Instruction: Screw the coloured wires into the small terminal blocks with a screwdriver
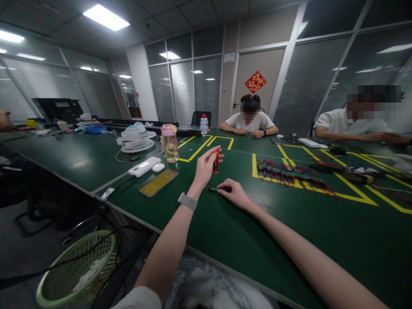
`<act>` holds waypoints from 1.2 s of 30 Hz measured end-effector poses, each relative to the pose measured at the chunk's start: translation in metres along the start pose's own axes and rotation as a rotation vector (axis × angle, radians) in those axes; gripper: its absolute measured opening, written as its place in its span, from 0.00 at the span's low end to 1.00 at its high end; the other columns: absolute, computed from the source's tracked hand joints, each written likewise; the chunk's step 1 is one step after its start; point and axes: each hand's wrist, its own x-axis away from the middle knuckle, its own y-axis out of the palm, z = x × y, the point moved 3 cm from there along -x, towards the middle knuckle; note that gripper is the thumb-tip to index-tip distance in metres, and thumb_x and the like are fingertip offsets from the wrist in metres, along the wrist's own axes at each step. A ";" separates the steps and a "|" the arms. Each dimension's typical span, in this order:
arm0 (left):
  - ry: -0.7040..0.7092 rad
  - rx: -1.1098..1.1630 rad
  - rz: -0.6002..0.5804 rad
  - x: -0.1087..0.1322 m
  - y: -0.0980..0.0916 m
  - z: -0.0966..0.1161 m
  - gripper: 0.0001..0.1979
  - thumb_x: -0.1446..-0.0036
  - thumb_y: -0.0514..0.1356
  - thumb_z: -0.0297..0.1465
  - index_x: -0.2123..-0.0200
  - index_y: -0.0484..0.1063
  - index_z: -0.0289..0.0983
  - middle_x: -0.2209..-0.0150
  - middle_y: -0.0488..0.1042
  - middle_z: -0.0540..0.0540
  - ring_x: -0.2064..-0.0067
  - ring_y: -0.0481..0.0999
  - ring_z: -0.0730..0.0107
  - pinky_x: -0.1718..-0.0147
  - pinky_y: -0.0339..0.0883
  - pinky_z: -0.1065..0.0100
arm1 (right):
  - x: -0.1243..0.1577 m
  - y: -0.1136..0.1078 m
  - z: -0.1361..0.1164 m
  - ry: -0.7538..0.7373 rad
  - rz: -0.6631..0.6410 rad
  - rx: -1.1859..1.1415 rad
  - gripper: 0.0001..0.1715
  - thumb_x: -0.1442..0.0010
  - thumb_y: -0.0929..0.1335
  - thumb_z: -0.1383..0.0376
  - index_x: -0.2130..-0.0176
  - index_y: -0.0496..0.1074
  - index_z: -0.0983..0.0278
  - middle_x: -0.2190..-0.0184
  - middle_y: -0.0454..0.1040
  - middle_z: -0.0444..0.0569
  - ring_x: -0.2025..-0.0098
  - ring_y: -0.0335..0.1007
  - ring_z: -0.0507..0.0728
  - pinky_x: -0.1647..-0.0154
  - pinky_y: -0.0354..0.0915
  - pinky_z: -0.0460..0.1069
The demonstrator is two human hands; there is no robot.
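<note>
My left hand [206, 166], with a watch on its wrist, is closed round the orange and black handle of a screwdriver [216, 163]. The screwdriver stands upright, and its thin shaft points down at a small green circuit board [213, 189]. Whether the tip touches the board is too small to tell. Pressed on the board's right end, my right hand [236, 194] pinches it against the green table [222, 240]. Dark and red wires show by its fingertips. To the right lies a long row of similar boards with red and blue wires [292, 172].
Left of my hands are a phone [159, 182], a white power bank-like box [144, 166], a pink-lidged bottle [169, 143] and white fans [137, 139]. Yellow tape [350, 196] marks the table. Two people [249, 122] sit across. A green basket [77, 266] stands on the floor.
</note>
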 end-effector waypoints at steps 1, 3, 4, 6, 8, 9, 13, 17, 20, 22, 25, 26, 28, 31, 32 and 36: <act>-0.010 0.006 -0.004 0.000 0.000 -0.001 0.15 0.42 0.55 0.35 0.53 0.72 0.38 0.56 0.74 0.43 0.59 0.75 0.67 0.60 0.70 0.65 | 0.000 0.000 0.000 -0.001 0.001 0.001 0.09 0.45 0.68 0.67 0.63 0.78 0.65 0.69 0.70 0.48 0.67 0.66 0.53 0.64 0.63 0.48; 0.014 -0.089 0.025 0.001 -0.001 0.000 0.14 0.45 0.59 0.35 0.55 0.74 0.38 0.60 0.74 0.44 0.61 0.74 0.69 0.62 0.69 0.67 | 0.000 0.000 0.000 -0.001 0.003 0.003 0.09 0.45 0.68 0.67 0.63 0.78 0.65 0.69 0.71 0.48 0.67 0.66 0.53 0.63 0.63 0.48; 0.040 -0.161 0.051 0.001 -0.002 0.001 0.13 0.47 0.61 0.35 0.57 0.75 0.38 0.60 0.73 0.45 0.61 0.74 0.70 0.62 0.69 0.69 | 0.000 0.000 0.000 0.000 0.005 0.005 0.09 0.45 0.68 0.67 0.64 0.78 0.65 0.69 0.71 0.48 0.67 0.66 0.53 0.63 0.63 0.48; 0.082 -0.265 0.095 0.001 -0.005 0.003 0.12 0.48 0.62 0.34 0.60 0.76 0.40 0.58 0.71 0.45 0.59 0.72 0.70 0.62 0.68 0.71 | 0.000 0.000 0.000 0.002 0.007 0.008 0.09 0.46 0.68 0.67 0.64 0.78 0.65 0.69 0.71 0.48 0.67 0.66 0.53 0.63 0.63 0.48; 0.085 -0.254 0.095 0.001 -0.005 0.004 0.12 0.46 0.60 0.34 0.58 0.76 0.41 0.54 0.69 0.44 0.55 0.72 0.69 0.60 0.68 0.70 | 0.000 0.000 0.000 0.000 0.009 0.006 0.09 0.46 0.68 0.67 0.64 0.78 0.65 0.69 0.71 0.48 0.67 0.66 0.53 0.63 0.64 0.48; 0.070 -0.201 0.078 0.000 -0.005 0.003 0.13 0.43 0.57 0.34 0.56 0.75 0.41 0.52 0.69 0.44 0.54 0.71 0.68 0.59 0.68 0.69 | 0.000 0.000 0.000 0.000 0.009 0.006 0.08 0.46 0.68 0.67 0.64 0.78 0.65 0.69 0.71 0.48 0.67 0.67 0.53 0.63 0.63 0.48; -0.002 -0.045 0.008 0.000 -0.002 -0.001 0.16 0.42 0.56 0.35 0.51 0.71 0.39 0.56 0.73 0.44 0.59 0.74 0.68 0.60 0.70 0.66 | -0.001 0.000 0.000 0.008 0.005 0.006 0.08 0.46 0.68 0.67 0.64 0.78 0.64 0.69 0.71 0.48 0.67 0.67 0.53 0.64 0.63 0.48; 0.075 -0.255 0.071 0.002 -0.003 0.003 0.14 0.48 0.62 0.36 0.57 0.76 0.40 0.59 0.71 0.45 0.62 0.73 0.71 0.62 0.68 0.70 | -0.001 0.000 0.000 0.007 0.004 0.004 0.08 0.46 0.68 0.68 0.64 0.77 0.64 0.69 0.71 0.48 0.67 0.67 0.53 0.64 0.63 0.48; 0.072 -0.219 0.067 0.002 -0.003 0.003 0.13 0.43 0.57 0.36 0.57 0.75 0.41 0.53 0.69 0.44 0.56 0.72 0.70 0.60 0.68 0.71 | 0.000 0.000 -0.001 0.001 0.005 -0.001 0.08 0.46 0.68 0.67 0.64 0.77 0.65 0.69 0.71 0.48 0.67 0.67 0.53 0.64 0.63 0.48; 0.028 -0.089 0.032 0.001 -0.001 0.001 0.15 0.40 0.54 0.35 0.53 0.73 0.40 0.51 0.70 0.43 0.55 0.73 0.68 0.59 0.69 0.68 | 0.000 0.000 -0.001 0.001 0.005 -0.003 0.08 0.46 0.68 0.67 0.64 0.77 0.65 0.69 0.71 0.48 0.67 0.67 0.53 0.64 0.63 0.48; -0.030 -0.018 0.035 0.000 0.000 -0.002 0.17 0.42 0.56 0.35 0.51 0.71 0.38 0.57 0.74 0.43 0.61 0.76 0.68 0.62 0.71 0.66 | 0.000 0.000 -0.001 0.004 0.005 0.002 0.08 0.46 0.68 0.68 0.64 0.77 0.65 0.69 0.71 0.48 0.67 0.67 0.53 0.64 0.63 0.48; -0.029 -0.047 0.054 0.000 -0.001 -0.002 0.16 0.44 0.58 0.35 0.52 0.72 0.37 0.59 0.75 0.43 0.63 0.76 0.69 0.63 0.70 0.67 | 0.000 0.000 -0.001 0.004 0.005 0.004 0.09 0.46 0.68 0.68 0.64 0.77 0.65 0.69 0.71 0.48 0.67 0.67 0.53 0.64 0.63 0.48; 0.009 -0.139 0.104 0.001 -0.004 -0.001 0.15 0.46 0.60 0.35 0.56 0.74 0.37 0.61 0.75 0.44 0.64 0.75 0.70 0.64 0.70 0.68 | 0.000 0.000 -0.002 0.005 0.004 0.007 0.08 0.46 0.68 0.68 0.64 0.77 0.65 0.69 0.71 0.48 0.67 0.67 0.53 0.65 0.63 0.48; 0.069 -0.243 0.154 0.001 -0.006 0.001 0.12 0.46 0.60 0.35 0.60 0.76 0.38 0.57 0.73 0.44 0.58 0.73 0.69 0.58 0.68 0.68 | 0.000 -0.001 -0.003 0.006 0.003 0.010 0.08 0.46 0.68 0.68 0.64 0.77 0.64 0.69 0.71 0.48 0.67 0.66 0.53 0.65 0.63 0.48; 0.072 -0.232 0.154 0.000 -0.007 0.001 0.11 0.45 0.59 0.34 0.59 0.76 0.39 0.55 0.72 0.43 0.56 0.73 0.68 0.56 0.67 0.67 | 0.000 -0.001 -0.003 0.005 0.002 0.012 0.08 0.46 0.68 0.68 0.64 0.77 0.64 0.69 0.71 0.48 0.67 0.66 0.53 0.65 0.63 0.48; -0.017 -0.022 0.081 -0.001 -0.003 -0.005 0.16 0.40 0.53 0.34 0.51 0.72 0.39 0.53 0.73 0.43 0.57 0.75 0.68 0.59 0.69 0.65 | 0.000 -0.001 -0.003 0.005 0.001 0.020 0.09 0.46 0.68 0.68 0.64 0.78 0.65 0.69 0.71 0.48 0.68 0.66 0.53 0.65 0.63 0.48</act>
